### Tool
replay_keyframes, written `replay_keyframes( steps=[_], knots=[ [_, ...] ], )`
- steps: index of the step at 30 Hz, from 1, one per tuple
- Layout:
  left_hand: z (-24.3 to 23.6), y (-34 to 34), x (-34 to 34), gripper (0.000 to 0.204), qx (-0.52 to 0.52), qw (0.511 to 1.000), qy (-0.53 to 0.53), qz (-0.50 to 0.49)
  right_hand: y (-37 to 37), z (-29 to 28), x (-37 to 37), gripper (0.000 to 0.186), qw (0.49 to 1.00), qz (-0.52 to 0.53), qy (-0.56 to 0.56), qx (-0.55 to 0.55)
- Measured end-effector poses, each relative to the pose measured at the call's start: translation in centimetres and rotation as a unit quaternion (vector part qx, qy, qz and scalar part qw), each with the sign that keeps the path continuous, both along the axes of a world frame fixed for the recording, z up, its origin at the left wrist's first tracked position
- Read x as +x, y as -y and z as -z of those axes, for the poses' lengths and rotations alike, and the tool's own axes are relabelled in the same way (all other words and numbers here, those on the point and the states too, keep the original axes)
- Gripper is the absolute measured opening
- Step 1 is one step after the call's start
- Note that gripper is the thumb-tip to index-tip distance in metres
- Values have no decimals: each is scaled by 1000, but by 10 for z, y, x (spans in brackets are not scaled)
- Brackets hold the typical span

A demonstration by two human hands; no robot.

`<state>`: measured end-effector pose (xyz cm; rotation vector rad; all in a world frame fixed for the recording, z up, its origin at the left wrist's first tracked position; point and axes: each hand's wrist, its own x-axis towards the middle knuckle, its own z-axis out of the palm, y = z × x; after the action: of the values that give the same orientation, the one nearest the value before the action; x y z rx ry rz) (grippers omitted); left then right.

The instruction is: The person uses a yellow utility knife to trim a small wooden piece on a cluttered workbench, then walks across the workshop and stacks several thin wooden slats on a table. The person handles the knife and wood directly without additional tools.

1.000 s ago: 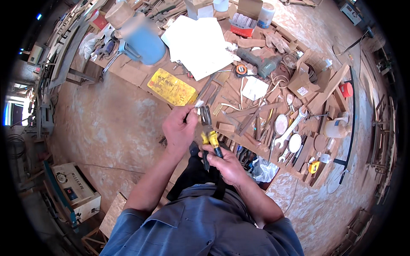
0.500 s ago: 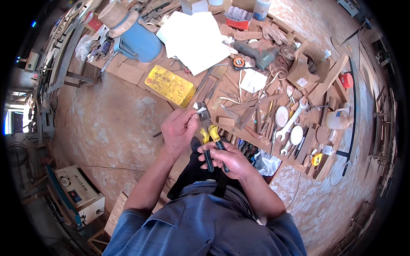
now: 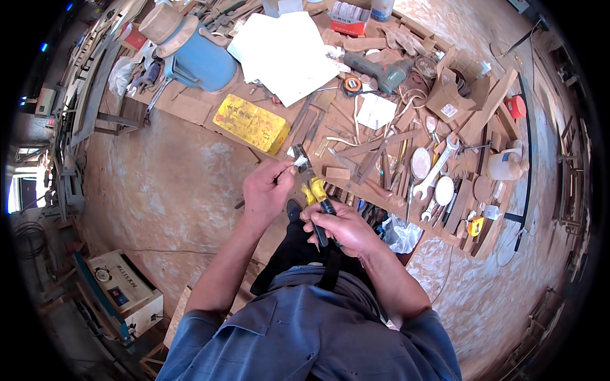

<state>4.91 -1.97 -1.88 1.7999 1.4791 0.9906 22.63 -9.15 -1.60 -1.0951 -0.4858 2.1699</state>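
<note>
Dusty, stained floor (image 3: pixel 159 184) runs off into the dark at the edges of this workshop, where the stacked timber is too dim to sort out. The crowded bench (image 3: pixel 190 112) stands ahead of the person, its far side cut off at the top, along with a white container (image 3: pixel 382 9). Just off its near edge, the right hand (image 3: pixel 343 227) is wrapped around the handles of yellow-and-black pliers (image 3: pixel 316 188), the fingers covering part of the grips. The left hand (image 3: pixel 267 187) pinches a small white piece (image 3: pixel 300 162) between thumb and fingertips, right beside the pliers' head; I can't tell whether the jaws touch it. A yellow box (image 3: pixel 251 122) lies on the bench beyond that hand, and a crumpled clear bag (image 3: pixel 401 233) shows by the bench's near edge, what's around it lost in shadow.
</note>
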Motion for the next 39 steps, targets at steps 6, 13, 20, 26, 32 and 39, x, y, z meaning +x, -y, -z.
replay_keyframes(
  steps=[6, 13, 20, 26, 32, 39],
  knots=[
    [2, -1, 1, 13, -37, 999, 14, 7, 1, 4, -2, 18, 1000, -11, 26, 11],
    [12, 2, 3, 13, -63, 997, 40, -16, 3, 11, -7, 21, 1000, 21, 19, 7],
    [15, 4, 7, 13, -50, 998, 27, -13, 5, 13, -11, 27, 997, 29, 73, 25],
    [14, 3, 10, 13, -29, 999, 17, -3, 6, 20, -8, 29, 990, -15, 134, 44],
    [16, 0, 11, 15, -26, 999, 8, -16, 7, 32, -6, 30, 996, 4, 90, 22],
    [30, -10, -1, 16, -73, 986, 137, -68, 14, 19, -1, 33, 995, -4, 100, 24]
  ],
)
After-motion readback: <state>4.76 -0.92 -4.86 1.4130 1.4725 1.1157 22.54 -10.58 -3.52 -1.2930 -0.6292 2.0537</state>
